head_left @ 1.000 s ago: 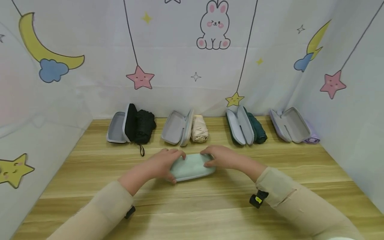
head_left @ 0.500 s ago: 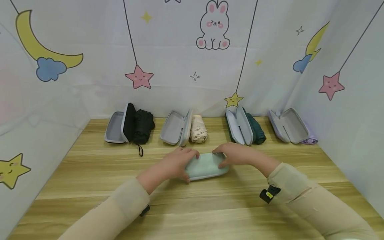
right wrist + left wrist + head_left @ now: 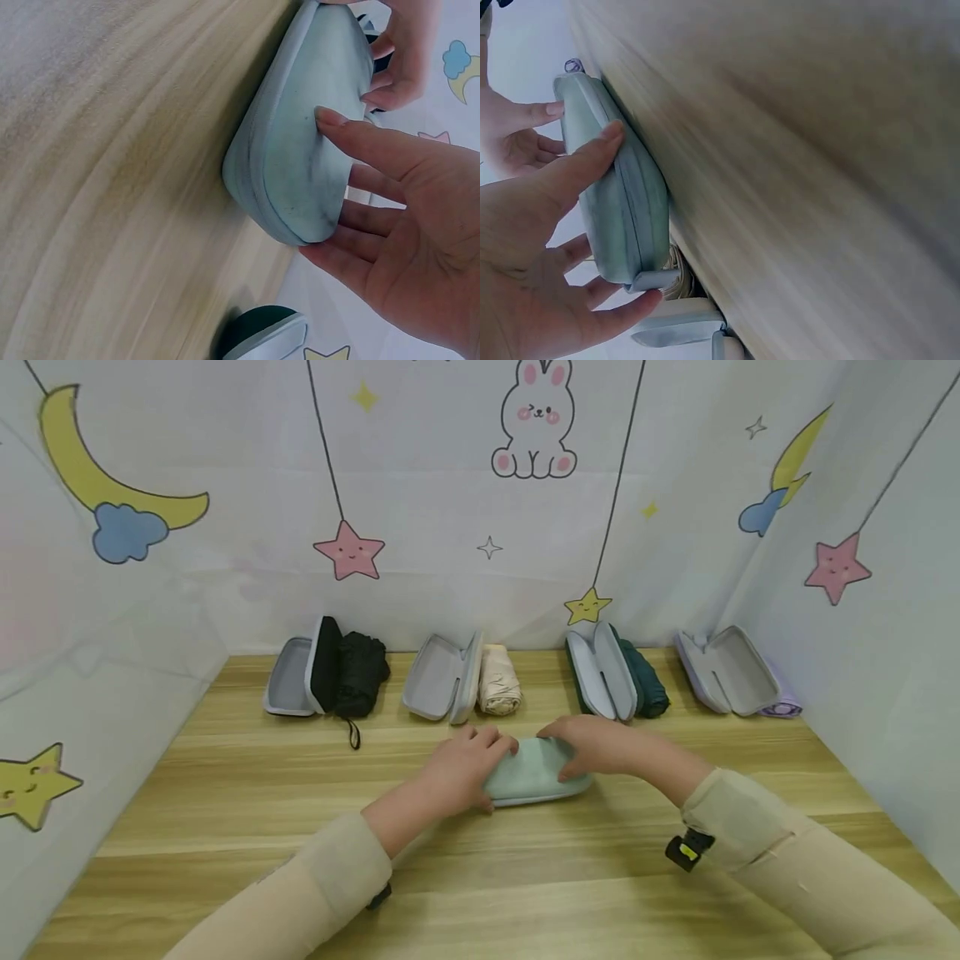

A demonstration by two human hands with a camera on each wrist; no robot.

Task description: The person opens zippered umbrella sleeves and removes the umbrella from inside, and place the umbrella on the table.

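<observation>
A mint-green zip case (image 3: 531, 772), closed, lies flat at the middle of the wooden table. My left hand (image 3: 463, 770) grips its left end, and in the left wrist view the thumb presses along the zipped side of the case (image 3: 630, 202) while the fingers reach round the end with its pale tab. At the other end my right hand (image 3: 602, 748) holds on; the right wrist view has that thumb on the top of the case (image 3: 300, 161) and the fingers along its far edge. Nothing inside the case shows.
Along the back wall stand several open cases: black (image 3: 324, 664), cream (image 3: 468, 681), dark green (image 3: 581, 681) and lilac (image 3: 701, 681). Beside them lie rolled folding umbrellas in black (image 3: 362, 672), cream (image 3: 498, 682), dark green (image 3: 643, 681) and lilac (image 3: 783, 705).
Both hands have slid the mint-green case to the right across the table, keeping their grip at its two ends. The row at the back stays as it was.
</observation>
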